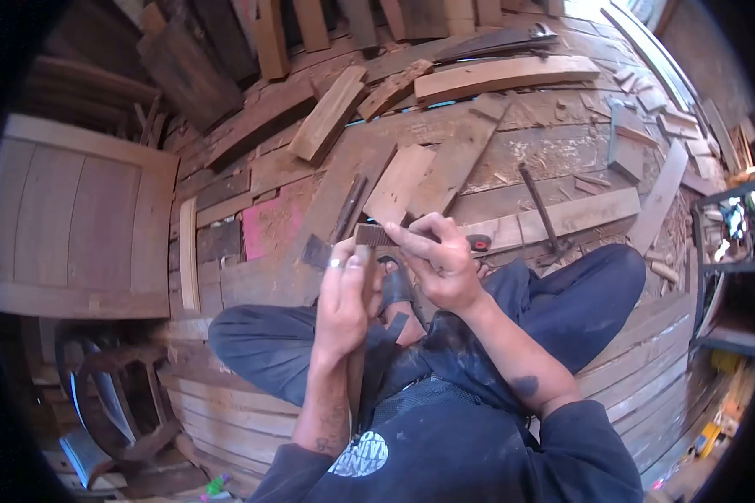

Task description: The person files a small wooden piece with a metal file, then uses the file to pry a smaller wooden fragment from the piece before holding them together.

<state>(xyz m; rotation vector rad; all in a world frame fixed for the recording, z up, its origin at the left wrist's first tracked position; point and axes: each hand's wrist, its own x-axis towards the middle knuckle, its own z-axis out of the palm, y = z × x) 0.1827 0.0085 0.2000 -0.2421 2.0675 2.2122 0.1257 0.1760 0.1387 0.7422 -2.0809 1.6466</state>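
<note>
My left hand [342, 293], with a ring on one finger, is wrapped round a long narrow wooden piece [356, 369] that runs down along my forearm. At its upper end is a small brown block with fine ridges [374, 235]. My right hand [434, 258] is beside the block, its index fingertip touching the right end. The other right fingers are bent and spread, and nothing shows between them. Just right of that hand is a dark rounded end with a red spot [479, 242]. A dark chisel-like tool [350, 205] lies on the boards beyond my left hand.
A hammer [545, 214] lies across a long plank [587, 220] at the right. Loose wood blocks [329, 116], shavings and a saw [499, 44] are farther off. A wooden panel [80, 218] stands left; a dark metal rack [730, 268] is at the right edge.
</note>
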